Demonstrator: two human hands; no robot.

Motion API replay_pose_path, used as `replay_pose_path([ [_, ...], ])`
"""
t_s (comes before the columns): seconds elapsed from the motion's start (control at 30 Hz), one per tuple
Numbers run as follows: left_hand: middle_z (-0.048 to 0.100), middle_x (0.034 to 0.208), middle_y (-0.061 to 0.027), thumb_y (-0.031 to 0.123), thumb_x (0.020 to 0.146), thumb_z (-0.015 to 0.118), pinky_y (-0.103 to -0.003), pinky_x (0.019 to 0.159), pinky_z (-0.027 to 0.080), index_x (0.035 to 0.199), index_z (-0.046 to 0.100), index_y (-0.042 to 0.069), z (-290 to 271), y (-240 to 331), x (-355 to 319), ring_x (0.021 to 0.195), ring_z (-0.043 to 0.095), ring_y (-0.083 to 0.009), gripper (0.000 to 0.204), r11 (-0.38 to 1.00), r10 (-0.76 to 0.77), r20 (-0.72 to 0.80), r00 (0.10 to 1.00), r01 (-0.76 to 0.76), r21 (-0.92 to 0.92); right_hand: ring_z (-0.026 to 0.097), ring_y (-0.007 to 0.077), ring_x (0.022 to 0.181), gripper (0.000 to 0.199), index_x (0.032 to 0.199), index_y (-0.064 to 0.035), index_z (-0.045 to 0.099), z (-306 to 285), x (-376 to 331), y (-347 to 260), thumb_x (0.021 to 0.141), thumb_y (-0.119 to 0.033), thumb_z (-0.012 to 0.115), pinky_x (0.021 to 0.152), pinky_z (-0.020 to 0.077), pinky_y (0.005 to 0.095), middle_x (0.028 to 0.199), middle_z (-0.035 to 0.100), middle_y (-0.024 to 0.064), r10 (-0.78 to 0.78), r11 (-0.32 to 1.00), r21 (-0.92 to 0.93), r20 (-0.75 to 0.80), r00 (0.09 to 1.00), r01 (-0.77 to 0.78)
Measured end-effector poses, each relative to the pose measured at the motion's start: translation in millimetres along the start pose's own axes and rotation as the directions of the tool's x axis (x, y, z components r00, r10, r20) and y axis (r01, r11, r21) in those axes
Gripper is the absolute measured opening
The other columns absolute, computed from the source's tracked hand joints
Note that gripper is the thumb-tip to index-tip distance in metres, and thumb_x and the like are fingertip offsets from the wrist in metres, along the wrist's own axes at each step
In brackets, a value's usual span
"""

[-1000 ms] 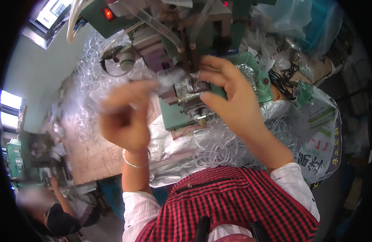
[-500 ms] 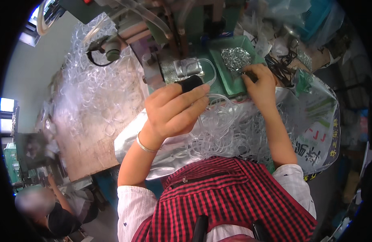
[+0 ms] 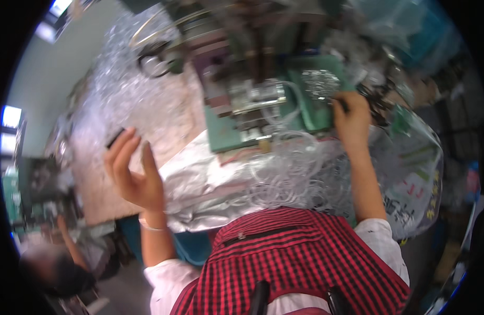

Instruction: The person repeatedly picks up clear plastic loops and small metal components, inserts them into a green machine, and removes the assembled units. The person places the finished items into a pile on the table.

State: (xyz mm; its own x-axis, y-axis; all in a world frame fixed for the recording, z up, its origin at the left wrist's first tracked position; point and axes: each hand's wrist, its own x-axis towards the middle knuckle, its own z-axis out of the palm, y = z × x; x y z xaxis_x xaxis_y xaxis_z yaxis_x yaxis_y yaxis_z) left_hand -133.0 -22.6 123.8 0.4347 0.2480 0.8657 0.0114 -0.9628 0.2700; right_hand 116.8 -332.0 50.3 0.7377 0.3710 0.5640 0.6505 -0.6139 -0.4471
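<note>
My left hand (image 3: 134, 176) is raised over the left side of the wooden table, thumb and fingers apart with nothing between them. A black cover sits on one fingertip. My right hand (image 3: 353, 118) is at the right edge of a green tray (image 3: 316, 119) holding a heap of small shiny metal pieces (image 3: 321, 84). Its fingers are curled together, one with a dark cover; whatever they pinch is hidden and blurred. Between my hands stands a machine with a metal fixture (image 3: 259, 98). A clear tube (image 3: 294, 100) loops from the fixture toward the tray.
Coiled clear tubes (image 3: 284, 181) lie in front of the machine, next to silvery sheeting (image 3: 200, 184). More clear tubing (image 3: 121, 68) is piled on the wooden table (image 3: 168, 121) at the far left. A printed plastic bag (image 3: 410, 163) stands at right. Another person (image 3: 69, 268) sits at lower left.
My left hand has moved away from the fixture, leftward, and its fingers have spread. My right hand stays at the tray. The view has shifted slightly and is blurred.
</note>
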Motion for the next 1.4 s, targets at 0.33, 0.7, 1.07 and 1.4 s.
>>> replay_pose_path([
  [0.33, 0.064, 0.129, -0.0056, -0.002, 0.08, 0.067, -0.039, 0.098, 0.048, 0.092, 0.068, 0.007, 47.0, -116.3, 2.0, 0.109, 0.062, -0.0334, 0.015, 0.98, 0.089, 0.504, 0.859, -0.165, 0.107, 0.059, 0.0313, 0.093, 0.012, 0.083, -0.0058, 0.068, 18.9, 6.5, -15.4, 0.074, -0.013, 0.071, 0.08, 0.0475, 0.0433, 0.09, 0.065, 0.0098, 0.021, 0.988, -0.152, 0.063, 0.998, -0.011],
  [0.7, 0.063, 0.079, -0.0079, 0.008, 0.093, 0.059, -0.031, 0.066, 0.048, 0.094, 0.065, 0.003, 23.9, -122.5, -71.6, 0.071, 0.061, -0.0178, 0.007, 0.746, -0.583, 0.166, 0.795, 0.443, 0.497, 0.063, 0.0274, 0.087, 0.016, 0.102, -0.0056, 0.071, 4.2, 2.6, -13.9, 0.088, -0.004, 0.063, 0.075, 0.0485, 0.0351, 0.094, 0.067, 0.0106, 0.022, 1.0, -0.006, -0.198, 0.98, -0.024],
  [1.07, 0.062, 0.089, -0.0049, 0.007, 0.098, 0.057, -0.024, 0.07, 0.052, 0.106, 0.06, 0.0, 87.9, -52.1, -25.7, 0.077, 0.063, -0.011, 0.011, 0.668, -0.629, 0.066, 0.775, 0.582, -0.463, 0.065, 0.0125, 0.088, 0.022, 0.103, -0.0004, 0.07, -15.9, 69.0, -101.8, 0.082, -0.005, 0.071, 0.08, 0.0497, 0.0259, 0.097, 0.071, 0.0044, 0.017, 0.755, 0.646, 0.154, 0.988, -0.114],
  [1.4, 0.066, 0.099, -0.0142, -0.006, 0.092, 0.06, -0.027, 0.083, 0.053, 0.105, 0.052, -0.001, 51.2, 41.9, 78.4, 0.087, 0.065, -0.0185, 0.017, 0.722, -0.09, -0.038, 0.995, 0.039, -0.691, 0.063, 0.011, 0.088, 0.058, 0.128, 0.0, 0.053, 10.4, 59.9, -131.4, 0.075, 0.001, 0.076, 0.076, 0.0503, 0.0242, 0.093, 0.068, 0.0076, 0.106, 0.201, 0.917, 0.33, 0.938, -0.345],
])
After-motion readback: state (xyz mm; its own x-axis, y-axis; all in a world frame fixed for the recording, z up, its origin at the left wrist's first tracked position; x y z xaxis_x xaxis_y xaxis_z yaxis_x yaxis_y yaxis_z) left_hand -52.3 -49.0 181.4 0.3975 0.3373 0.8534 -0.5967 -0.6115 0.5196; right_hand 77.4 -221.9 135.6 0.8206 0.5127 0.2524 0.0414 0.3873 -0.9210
